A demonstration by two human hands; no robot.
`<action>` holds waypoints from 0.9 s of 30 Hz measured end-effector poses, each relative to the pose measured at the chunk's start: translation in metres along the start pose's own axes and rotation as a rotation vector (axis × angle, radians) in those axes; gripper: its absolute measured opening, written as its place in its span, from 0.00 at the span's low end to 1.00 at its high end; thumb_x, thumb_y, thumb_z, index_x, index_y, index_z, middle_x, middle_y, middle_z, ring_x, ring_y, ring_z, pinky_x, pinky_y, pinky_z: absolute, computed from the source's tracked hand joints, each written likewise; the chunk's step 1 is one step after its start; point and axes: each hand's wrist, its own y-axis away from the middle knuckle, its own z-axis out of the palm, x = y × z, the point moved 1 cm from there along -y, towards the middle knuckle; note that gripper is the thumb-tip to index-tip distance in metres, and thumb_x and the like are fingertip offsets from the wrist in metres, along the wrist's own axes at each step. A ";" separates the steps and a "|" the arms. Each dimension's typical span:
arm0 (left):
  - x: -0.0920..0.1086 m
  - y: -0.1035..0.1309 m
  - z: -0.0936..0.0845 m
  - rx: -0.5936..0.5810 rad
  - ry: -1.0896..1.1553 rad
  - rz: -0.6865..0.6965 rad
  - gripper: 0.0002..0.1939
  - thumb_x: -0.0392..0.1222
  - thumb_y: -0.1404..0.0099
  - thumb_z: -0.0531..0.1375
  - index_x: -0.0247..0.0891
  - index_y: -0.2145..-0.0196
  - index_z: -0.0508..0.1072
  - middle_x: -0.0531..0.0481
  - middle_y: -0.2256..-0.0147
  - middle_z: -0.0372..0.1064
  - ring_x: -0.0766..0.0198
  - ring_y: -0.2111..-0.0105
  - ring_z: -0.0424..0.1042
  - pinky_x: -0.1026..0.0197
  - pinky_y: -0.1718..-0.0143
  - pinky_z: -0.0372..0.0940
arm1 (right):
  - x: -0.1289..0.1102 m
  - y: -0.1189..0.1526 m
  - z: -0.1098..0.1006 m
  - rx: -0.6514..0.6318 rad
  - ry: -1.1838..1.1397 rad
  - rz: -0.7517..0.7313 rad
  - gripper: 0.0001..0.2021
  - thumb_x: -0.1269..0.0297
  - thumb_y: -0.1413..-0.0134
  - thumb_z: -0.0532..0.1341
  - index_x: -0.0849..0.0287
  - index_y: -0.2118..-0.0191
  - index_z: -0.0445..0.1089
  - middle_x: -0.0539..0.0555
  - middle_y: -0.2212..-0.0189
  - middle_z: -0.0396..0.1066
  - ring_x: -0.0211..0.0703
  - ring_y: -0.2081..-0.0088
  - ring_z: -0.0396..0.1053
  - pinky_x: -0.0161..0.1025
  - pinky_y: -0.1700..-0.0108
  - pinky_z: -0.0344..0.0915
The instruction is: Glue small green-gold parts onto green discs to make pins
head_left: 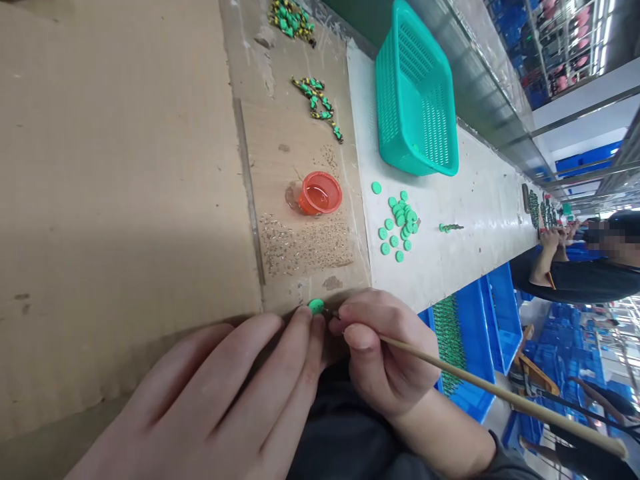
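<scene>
My left hand (235,387) comes in from the lower left, its fingertips pinching the edge of a small green disc (316,306) with little holes, like a button. In my right hand (390,347) is a thin wooden-handled tool (480,381), gripped like a pen. Its dark tip is close to the disc's right side; whether they touch I cannot tell. Just beyond the disc, many tiny brass-coloured pieces (305,243) lie scattered on the cardboard. A small red cup (321,194) with clear liquid inside stands past them.
More green discs (403,217) lie loosely on the white table surface (480,200). Behind them stands a teal basket (390,113). Green-and-black assembled pieces (320,103) rest farther along the cardboard. Blue bins (475,320) are beside the table, and a co-worker (580,277) sits farther down.
</scene>
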 end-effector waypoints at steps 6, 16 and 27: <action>0.002 0.001 -0.004 -0.028 0.000 0.020 0.29 0.45 0.18 0.66 0.37 0.24 0.77 0.36 0.22 0.74 0.34 0.32 0.82 0.32 0.36 0.79 | 0.000 -0.002 0.000 -0.013 0.003 0.000 0.06 0.64 0.13 0.67 0.55 0.42 0.83 0.54 0.62 0.87 0.46 0.64 0.87 0.42 0.59 0.90; 0.000 0.002 -0.001 -0.042 0.017 -0.002 0.29 0.46 0.17 0.67 0.40 0.24 0.77 0.38 0.22 0.75 0.35 0.30 0.80 0.34 0.32 0.76 | -0.001 -0.005 -0.001 -0.033 0.025 -0.005 0.07 0.63 0.12 0.66 0.57 0.45 0.82 0.55 0.62 0.87 0.44 0.64 0.86 0.40 0.59 0.89; 0.000 0.000 -0.003 -0.016 -0.028 0.015 0.28 0.41 0.19 0.69 0.39 0.25 0.79 0.39 0.22 0.75 0.35 0.34 0.82 0.33 0.37 0.77 | -0.003 -0.018 -0.006 0.176 -0.019 0.058 0.09 0.60 0.13 0.70 0.55 0.52 0.84 0.49 0.67 0.84 0.39 0.70 0.82 0.38 0.65 0.84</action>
